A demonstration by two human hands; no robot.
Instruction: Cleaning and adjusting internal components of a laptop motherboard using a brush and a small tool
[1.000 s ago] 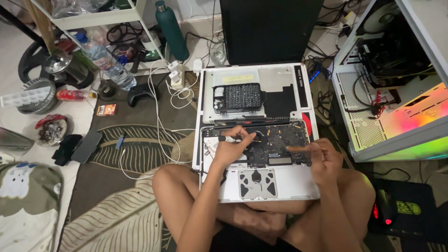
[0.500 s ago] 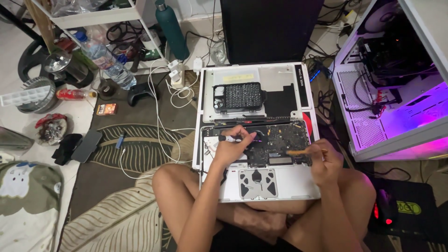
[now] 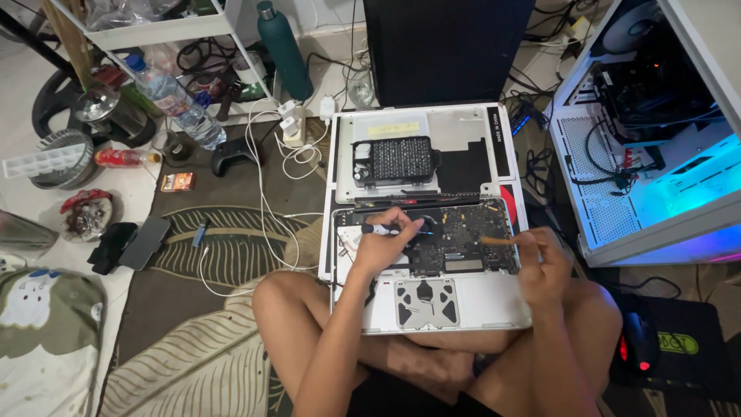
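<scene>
An opened silver laptop (image 3: 494,305) rests upside down on my crossed legs, its dark circuit board (image 3: 463,235) exposed. My left hand (image 3: 386,247) holds a small black screwdriver (image 3: 378,228) level over the board's left part, near the round black fan. My right hand (image 3: 543,266) grips a thin wooden-looking stick (image 3: 498,240) whose tip points at the board's right side. The laptop's removed bottom cover (image 3: 455,123) lies just beyond, with a black tray of screwdriver bits (image 3: 395,161) on it.
A black monitor (image 3: 448,46) stands behind the cover. An open white computer case (image 3: 648,154) glows blue at right; a mouse with a red light (image 3: 639,340) sits on a pad. Left: white cables (image 3: 266,177), game controller (image 3: 233,154), phone (image 3: 144,242), water bottles, shelf.
My hands have barely moved over the board. The light inside the computer case has changed from multicoloured through purple to blue.
</scene>
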